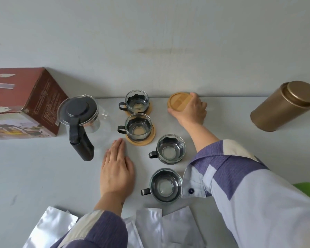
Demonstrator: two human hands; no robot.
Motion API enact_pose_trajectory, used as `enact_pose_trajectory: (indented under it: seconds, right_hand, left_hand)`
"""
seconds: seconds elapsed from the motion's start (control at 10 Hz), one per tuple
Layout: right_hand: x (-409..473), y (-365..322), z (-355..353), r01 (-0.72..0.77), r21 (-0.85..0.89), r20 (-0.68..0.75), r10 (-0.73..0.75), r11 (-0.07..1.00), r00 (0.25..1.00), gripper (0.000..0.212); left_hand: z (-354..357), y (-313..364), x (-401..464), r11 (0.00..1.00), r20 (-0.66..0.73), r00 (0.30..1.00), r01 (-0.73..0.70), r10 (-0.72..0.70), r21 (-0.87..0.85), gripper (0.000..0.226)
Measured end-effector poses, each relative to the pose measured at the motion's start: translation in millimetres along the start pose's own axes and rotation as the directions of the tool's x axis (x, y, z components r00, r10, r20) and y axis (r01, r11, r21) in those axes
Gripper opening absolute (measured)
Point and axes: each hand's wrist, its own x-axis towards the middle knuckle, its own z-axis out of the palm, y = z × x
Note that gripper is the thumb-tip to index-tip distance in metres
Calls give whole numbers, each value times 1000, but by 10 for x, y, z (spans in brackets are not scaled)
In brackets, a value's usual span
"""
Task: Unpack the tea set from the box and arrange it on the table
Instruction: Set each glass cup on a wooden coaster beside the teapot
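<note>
Right hand [190, 111] is clamped on the bamboo coaster [178, 102] at the far table edge, while left hand [116, 169] rests flat and empty. Nearest bare cup [170, 149] sits just nearward of that coaster, so right's closer.

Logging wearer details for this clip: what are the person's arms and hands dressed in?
Both hands, left and right, are bare: no gloves or rings visible. The sleeves are patchwork: ribbed purple, pale blue and cream panels. The right cuff is pale blue with a dark blue button.
</note>
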Motion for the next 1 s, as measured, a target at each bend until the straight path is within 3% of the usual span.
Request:
enact_pose_trajectory:
  seconds: [0.2,0.4,0.8,1.0]
  right_hand:
    - [-255,219,-246,49,77,-12,-49,996,999,90]
    - [-639,585,-334,61,30,34,-62,998,998,88]
    - [-772,688,-289,89,5,145,-88,996,985,66]
    - [-849,661,-296,102,184,140,-129,978,982,73]
  left_hand:
    - [13,-20,-5,1000,1,1000,-1,1,-4,54]
    - [10,-17,-15,1000,0,1000,-4,4,-1,53]
    - [13,-26,-24,1000,-16,1000,-6,6,-6,52]
    - [23,-29,-22,1000,-17,1000,-15,15,-5,52]
